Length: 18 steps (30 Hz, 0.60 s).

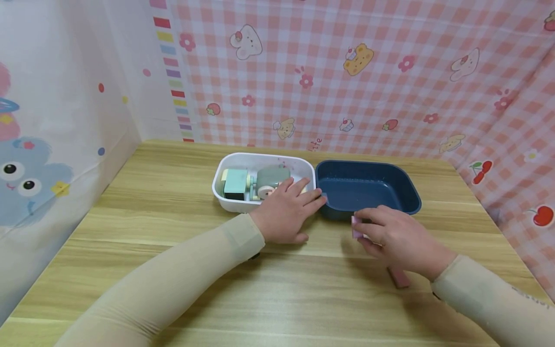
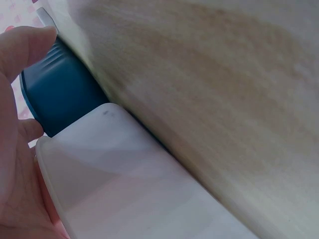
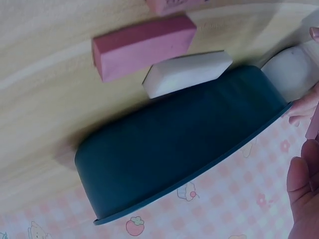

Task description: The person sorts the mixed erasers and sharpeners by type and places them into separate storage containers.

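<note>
My left hand (image 1: 286, 212) lies over the front right corner of the white bin (image 1: 223, 205), fingers spread and fairly straight, the tips reaching to the near rim of the navy bin (image 1: 368, 166). In the left wrist view its fingers overlap both bins. My right hand (image 1: 401, 238) pinches a small pinkish-purple block (image 1: 356, 227) between thumb and fingers, just in front of the navy bin. Below that hand, a dark pink block (image 1: 398, 277) lies on the table, partly covered. The right wrist view shows a white block (image 3: 189, 73) along the navy bin's side, beside a pink block (image 3: 144, 47).
Inside the white bin sit a mint-green boxy toy (image 1: 236, 180) and a grey-green rounded piece (image 1: 273, 177), partly behind the left hand. Both bins stand side by side toward the back of the wooden table (image 1: 260, 299). A checked cloth (image 1: 321, 101) hangs behind.
</note>
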Each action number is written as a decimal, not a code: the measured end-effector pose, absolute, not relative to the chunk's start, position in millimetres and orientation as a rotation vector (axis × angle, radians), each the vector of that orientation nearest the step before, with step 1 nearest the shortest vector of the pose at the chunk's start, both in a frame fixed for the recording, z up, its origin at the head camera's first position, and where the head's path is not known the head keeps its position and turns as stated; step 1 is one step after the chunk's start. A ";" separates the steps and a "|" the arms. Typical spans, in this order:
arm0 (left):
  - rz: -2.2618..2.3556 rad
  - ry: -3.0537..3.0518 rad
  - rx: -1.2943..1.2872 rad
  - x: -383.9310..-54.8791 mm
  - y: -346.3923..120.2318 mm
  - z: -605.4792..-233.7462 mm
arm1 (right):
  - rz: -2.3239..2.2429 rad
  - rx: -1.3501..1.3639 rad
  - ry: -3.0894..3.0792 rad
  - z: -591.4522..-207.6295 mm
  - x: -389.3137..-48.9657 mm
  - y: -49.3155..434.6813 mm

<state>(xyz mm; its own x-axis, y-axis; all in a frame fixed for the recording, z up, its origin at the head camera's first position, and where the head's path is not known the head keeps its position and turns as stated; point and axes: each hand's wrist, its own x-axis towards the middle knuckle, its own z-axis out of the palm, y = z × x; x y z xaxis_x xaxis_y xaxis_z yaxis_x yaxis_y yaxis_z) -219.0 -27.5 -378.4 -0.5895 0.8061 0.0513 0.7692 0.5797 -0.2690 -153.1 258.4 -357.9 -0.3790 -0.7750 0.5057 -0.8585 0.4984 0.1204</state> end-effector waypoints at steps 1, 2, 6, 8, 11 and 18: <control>0.330 -2.641 -1.328 -218.9 -27.4 -378.3 | 0.217 1.340 -2.235 -357.5 -154.1 258.7; 0.333 -2.640 -1.327 -218.7 -27.4 -378.0 | 0.214 1.339 -2.228 -357.1 -155.1 258.9; 0.344 -2.645 -1.324 -218.0 -27.2 -376.8 | 0.204 1.339 -2.204 -356.1 -159.0 260.4; 0.350 -2.649 -1.323 -217.6 -27.3 -376.3 | 0.204 1.333 -2.210 -355.0 -160.2 261.2; 0.356 -2.656 -1.323 -217.6 -27.2 -376.2 | 0.197 1.315 -2.246 -353.0 -161.3 262.5; 0.347 -2.670 -1.324 -217.6 -27.2 -375.9 | 0.172 1.285 -2.322 -349.1 -165.3 264.3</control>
